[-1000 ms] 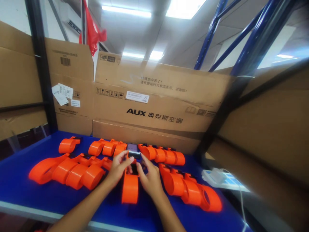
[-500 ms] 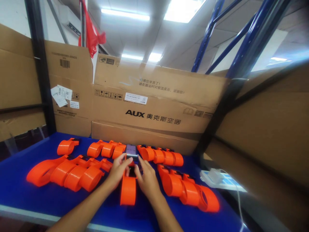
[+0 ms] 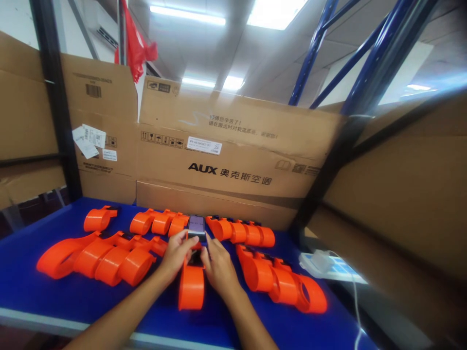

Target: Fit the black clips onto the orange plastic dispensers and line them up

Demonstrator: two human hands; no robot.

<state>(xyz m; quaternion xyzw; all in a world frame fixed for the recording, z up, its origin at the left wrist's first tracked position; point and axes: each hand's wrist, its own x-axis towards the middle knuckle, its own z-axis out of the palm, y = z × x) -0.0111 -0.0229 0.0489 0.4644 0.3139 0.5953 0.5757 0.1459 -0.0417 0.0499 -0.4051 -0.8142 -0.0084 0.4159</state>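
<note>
A phone-like device [image 3: 196, 223] with a lit screen is between my hands, its screen facing me. My left hand [image 3: 177, 253] is closed on its lower left edge, the thumb lying across the bottom. On the other side my right hand [image 3: 220, 261] has its fingers at the device's lower right corner, with the thumb bent inward. Just below and between both hands is an orange loop-shaped piece [image 3: 191, 288] with a black part at its top. My fingers partly cover where it meets the device, so whether they are joined is hidden.
Rows of similar orange looped pieces lie on the blue tabletop [image 3: 109, 313], some left [image 3: 111, 265], others right [image 3: 282, 284]. A cardboard panel [image 3: 233, 160] stands behind, between dark rack posts [image 3: 58, 112]. A white power adapter [image 3: 321, 261] with a cable sits at right.
The whole view has shifted slightly. Both hands keep nearly the same hold at the device, and the orange pieces lie as before.
</note>
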